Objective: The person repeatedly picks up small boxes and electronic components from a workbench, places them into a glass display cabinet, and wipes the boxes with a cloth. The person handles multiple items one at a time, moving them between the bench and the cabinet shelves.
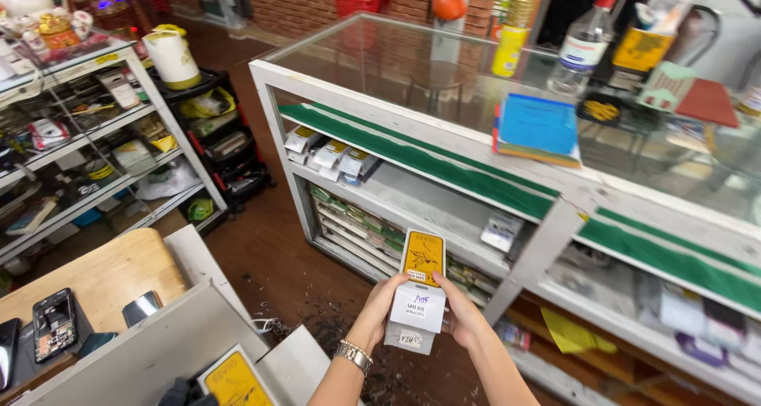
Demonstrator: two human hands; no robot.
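Both my hands hold a small stack of flat white and yellow boxes (pixel 421 283) upright in front of me, low in the middle of the view. My left hand (pixel 379 304), with a metal watch on its wrist, grips the stack's left edge. My right hand (pixel 462 311) grips its right edge. The front box has a yellow top with a cracked-glass picture and a white handwritten label; another white box (pixel 411 340) peeks out below. The stack hangs above the dark floor, in front of the glass counter's lower shelves (pixel 444 208).
A white glass display counter (pixel 372 97) with green-lined shelves and small boxes fills the right. Bottles (pixel 583 45) and a blue booklet (pixel 537 124) lie on top. Metal shelving (pixel 87 136) stands left. A wooden bench (pixel 103 275) holds opened phones; another yellow box (pixel 234 381) lies below.
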